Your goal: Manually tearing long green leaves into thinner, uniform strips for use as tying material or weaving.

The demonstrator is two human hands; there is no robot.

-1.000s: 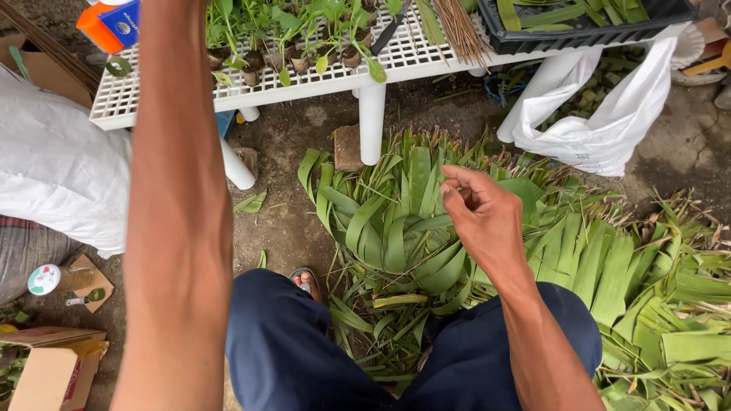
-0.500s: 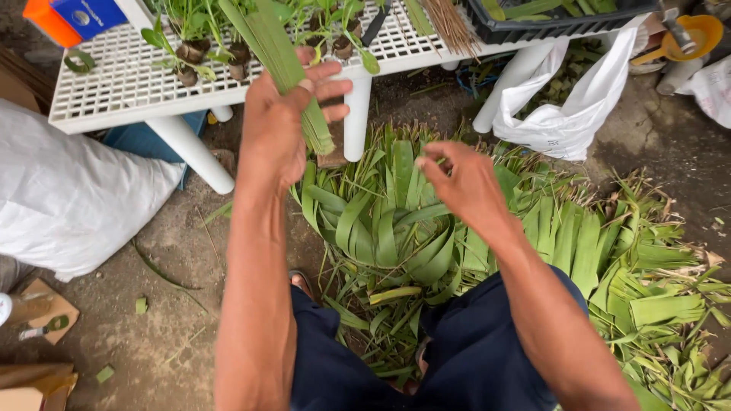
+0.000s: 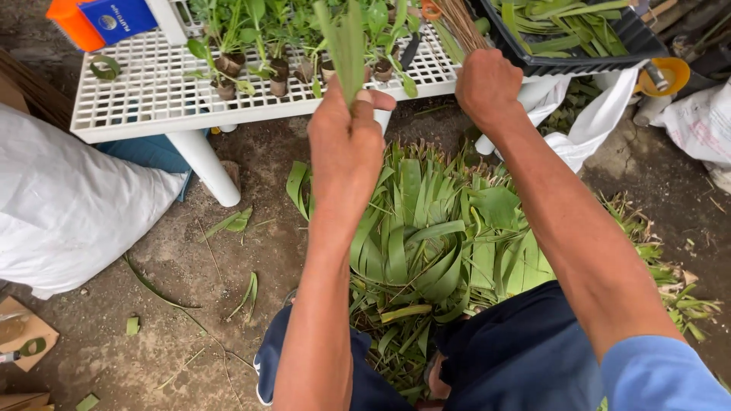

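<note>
My left hand [image 3: 346, 144] is raised in front of me and grips a long green leaf strip [image 3: 344, 42] that stands upright above my fingers. My right hand [image 3: 487, 85] reaches forward to the white slatted table [image 3: 152, 91], its fingers closed around a bundle of thin brown sticks [image 3: 457, 21] next to a black tray [image 3: 579, 38] full of cut leaf strips. Below both arms lies a big pile of green leaves [image 3: 434, 236] on the ground between my knees.
Small potted seedlings [image 3: 251, 53] stand in a row on the table, with an orange-and-blue box [image 3: 103, 19] at its far left. A filled white sack [image 3: 68, 205] lies at left, a white bag [image 3: 590, 125] hangs under the table at right. Cardboard [image 3: 23, 335] sits bottom left.
My right hand rose from over the leaf pile to the stick bundle on the table. My left hand turned the leaf strip more upright. The view tilted up slightly.
</note>
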